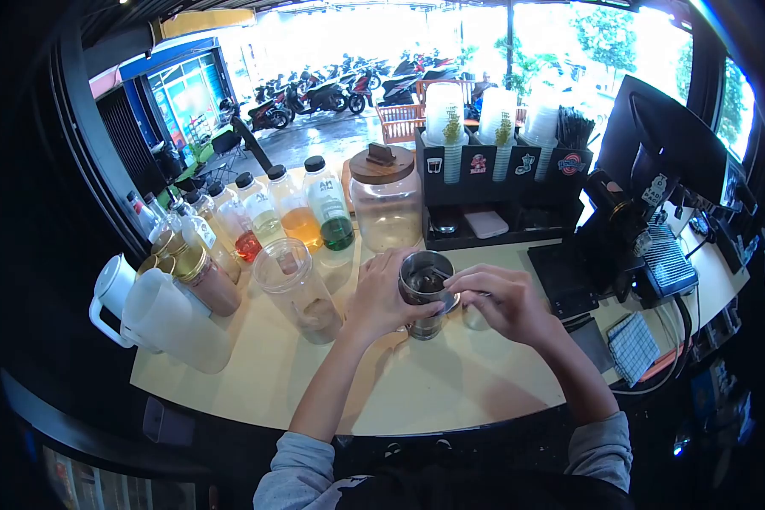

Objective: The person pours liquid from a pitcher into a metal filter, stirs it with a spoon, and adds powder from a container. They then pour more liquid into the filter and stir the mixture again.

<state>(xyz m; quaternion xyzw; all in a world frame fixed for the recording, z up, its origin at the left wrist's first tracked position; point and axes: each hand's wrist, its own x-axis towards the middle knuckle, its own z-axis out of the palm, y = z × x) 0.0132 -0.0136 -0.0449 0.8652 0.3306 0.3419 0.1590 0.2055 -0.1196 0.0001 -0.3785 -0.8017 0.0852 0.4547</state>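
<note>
Near the middle of the counter stands a dark, see-through cup (pixel 426 285) with a shiny rim. My left hand (pixel 389 297) is wrapped round its left side, thumb across the front. At the cup's right rim my right hand (pixel 503 297) is closed, its fingers pinched together on something thin that I cannot make out. Left of my left hand is a tall clear container (pixel 291 293) with brownish contents low inside. Behind the cup stands a large glass jar (pixel 388 204) with a wooden lid.
Bottles with black caps, one holding green liquid (pixel 336 231), line the back left. White pitchers (pixel 172 327) stand at the left edge. A black cup rack (pixel 508 191) is at the back right. A coffee machine (pixel 667 263) and a checked cloth (pixel 631 348) are on the right.
</note>
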